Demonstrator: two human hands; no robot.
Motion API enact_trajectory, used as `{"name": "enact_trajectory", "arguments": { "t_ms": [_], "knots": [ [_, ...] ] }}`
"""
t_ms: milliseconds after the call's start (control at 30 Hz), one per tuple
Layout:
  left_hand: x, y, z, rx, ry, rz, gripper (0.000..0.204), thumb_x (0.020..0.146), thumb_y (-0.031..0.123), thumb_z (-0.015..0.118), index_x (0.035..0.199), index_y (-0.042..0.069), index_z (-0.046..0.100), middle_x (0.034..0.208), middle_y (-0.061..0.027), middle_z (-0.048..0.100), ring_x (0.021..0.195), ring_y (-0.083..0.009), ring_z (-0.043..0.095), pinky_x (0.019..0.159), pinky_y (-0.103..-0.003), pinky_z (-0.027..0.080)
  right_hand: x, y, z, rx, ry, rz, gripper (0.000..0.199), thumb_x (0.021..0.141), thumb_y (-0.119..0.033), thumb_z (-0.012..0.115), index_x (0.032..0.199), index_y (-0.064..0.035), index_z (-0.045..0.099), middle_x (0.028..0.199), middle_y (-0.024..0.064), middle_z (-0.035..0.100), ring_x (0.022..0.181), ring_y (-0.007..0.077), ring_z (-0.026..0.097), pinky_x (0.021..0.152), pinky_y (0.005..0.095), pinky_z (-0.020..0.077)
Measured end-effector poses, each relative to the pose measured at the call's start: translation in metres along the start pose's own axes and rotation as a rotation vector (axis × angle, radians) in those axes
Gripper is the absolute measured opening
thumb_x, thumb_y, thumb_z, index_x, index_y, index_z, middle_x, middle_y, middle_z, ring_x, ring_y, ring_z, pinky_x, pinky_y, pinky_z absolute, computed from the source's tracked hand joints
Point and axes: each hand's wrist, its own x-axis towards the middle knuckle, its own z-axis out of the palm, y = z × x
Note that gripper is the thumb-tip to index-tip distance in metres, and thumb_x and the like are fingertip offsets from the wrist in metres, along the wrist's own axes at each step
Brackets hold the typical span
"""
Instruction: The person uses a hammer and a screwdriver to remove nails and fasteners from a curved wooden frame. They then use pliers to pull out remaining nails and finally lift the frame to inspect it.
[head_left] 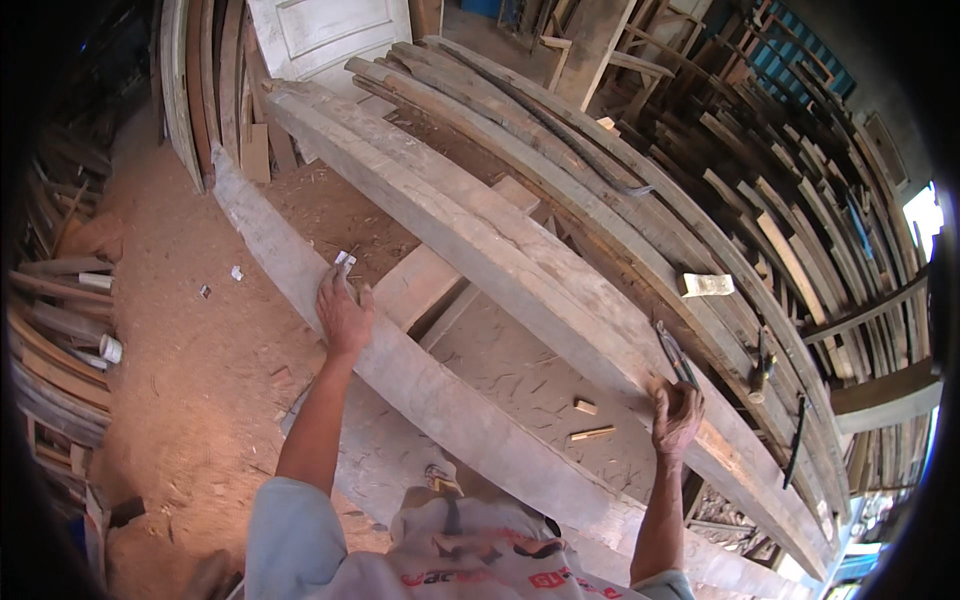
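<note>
My left hand (345, 312) lies closed over the near long grey plank (455, 408), its thumb apart from the bent fingers. A small white-and-dark packet (345, 259) shows just beyond those fingertips; whether they touch it I cannot tell. On the thick wooden beam (520, 300) to the right, my right hand (678, 420) grips the edge with curled fingers. Pliers-like metal handles (675, 352) lie on the beam just beyond that hand. Between plank and beam are a small wood block (585, 407) and a thin wooden stick or folded rule (592, 433).
More long boards run alongside on the right, bearing a hammer (763, 368), a dark curved bar (795, 440) and a pale paper piece (708, 285). Stacked timber (780, 220) fills the far right. A white panelled door (330, 35) leans at the back. Sawdust covers the floor (200, 380).
</note>
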Motion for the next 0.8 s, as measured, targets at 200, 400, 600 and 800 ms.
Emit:
{"name": "enact_trajectory", "arguments": {
  "t_ms": [200,400,600,800],
  "knots": [
    [0.001,-0.012,0.001,0.153,-0.076,0.063,0.058,0.09,0.019,0.071,0.141,-0.004,0.055,0.147,-0.0251,0.052,0.142,-0.0417,0.044,0.12,-0.053,0.033,0.083,-0.216,-0.068,1.181,-0.295,-0.061,0.04,0.095,-0.028,0.073,0.117,0.0046,0.062,0.122,0.02,0.064,0.121,0.0284,0.06,0.108,0.0432,0.0438],
    [0.0,-0.012,0.003,0.114,-0.071,0.115,0.057,0.083,0.018,0.076,0.13,-0.009,0.06,0.143,-0.0275,0.054,0.136,-0.0443,0.049,0.116,-0.052,0.039,0.161,-0.264,-0.055,1.496,-0.308,-0.223,0.045,0.097,-0.043,0.072,0.108,-0.0021,0.057,0.103,0.0201,0.068,0.093,0.0285,0.069,0.087,0.0447,0.0557],
    [0.003,0.003,0.005,0.109,-0.061,0.153,0.054,0.08,0.017,0.078,0.127,-0.002,0.06,0.144,-0.0232,0.054,0.137,-0.0428,0.047,0.116,-0.054,0.036,0.296,-0.189,0.132,0.482,-0.265,-0.165,0.053,0.099,-0.041,0.07,0.132,-0.0003,0.06,0.121,0.0229,0.07,0.114,0.0358,0.068,0.101,0.0456,0.0528],
    [0.002,0.007,0.003,0.051,-0.071,-0.01,0.041,0.078,0.011,0.077,0.117,0.004,0.065,0.145,-0.0158,0.053,0.138,-0.0403,0.046,0.115,-0.052,0.036,0.396,-0.088,0.287,-0.126,-0.154,-0.254,0.066,0.102,-0.034,0.065,0.157,-0.0048,0.042,0.151,0.03,0.052,0.139,0.0494,0.051,0.114,0.0571,0.0428]
  ]
}}
